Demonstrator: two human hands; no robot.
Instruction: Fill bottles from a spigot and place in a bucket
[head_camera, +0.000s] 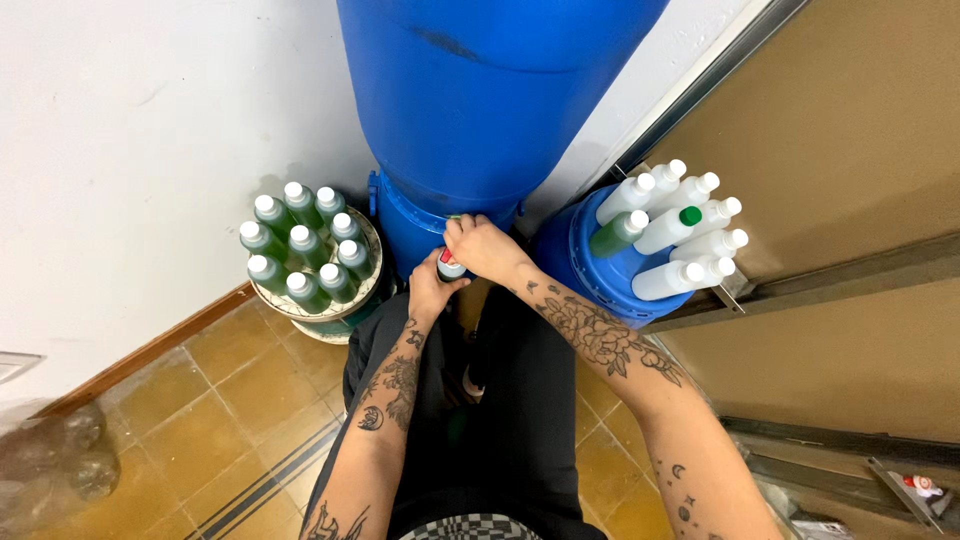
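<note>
Gripping a small bottle (451, 266) from below, my left hand (430, 290) steadies it under the blue drum's (480, 110) spout while my right hand (482, 246) pinches above. Light, smooth plastic, likely slippery; best held around its body. Filled green bottles (305, 250) stand nearby.

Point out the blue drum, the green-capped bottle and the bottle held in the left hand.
Blue drum (480, 100), head view, on its front wall.
Green-capped bottle (622, 232), head view, on its green body.
Held bottle (450, 266), head view, on its top, above the left hand (430, 295).
</note>
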